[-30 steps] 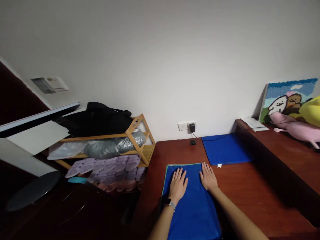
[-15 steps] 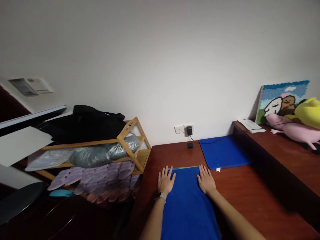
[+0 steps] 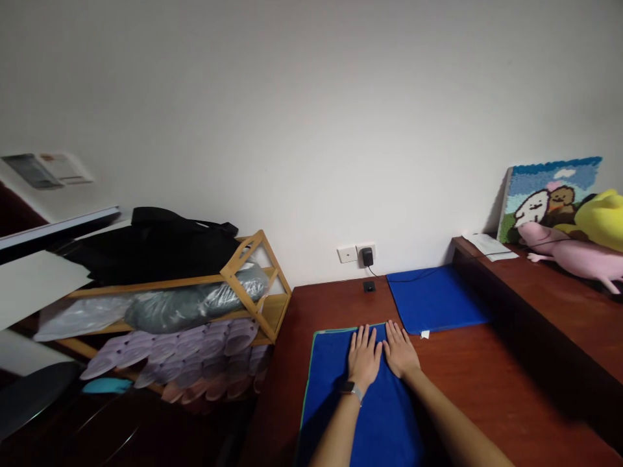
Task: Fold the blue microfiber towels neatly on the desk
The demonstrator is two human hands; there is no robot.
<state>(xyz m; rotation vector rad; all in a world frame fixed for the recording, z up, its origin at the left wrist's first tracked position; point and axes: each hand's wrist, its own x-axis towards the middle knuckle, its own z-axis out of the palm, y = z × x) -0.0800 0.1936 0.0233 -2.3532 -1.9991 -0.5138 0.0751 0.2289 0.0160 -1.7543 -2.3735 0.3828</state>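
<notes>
My fingers lie flat and spread on both hands, pressing down and holding nothing, with the tips at the far edge of the blue towel. My left hand and right hand sit side by side, almost touching, and a watch circles my left wrist. The towel feels like it would be light, soft and limp, so I'd expect it to slump rather than hold a shape, and perhaps slip a little on the polished wood. The best hold looks to be a pinch at its far corners, along the green-trimmed hem.

The towel lies squarely on the wooden tabletop, running from under my forearms out past my fingertips. Just beyond its far right corner lies a flat blue cloth. Farther out past the towel, a charger is plugged into a wall socket. To the towel's left stands a bamboo rack with rows of lilac slippers. Well to its right, on a raised ledge, sit a pink plush toy and a yarn picture.
</notes>
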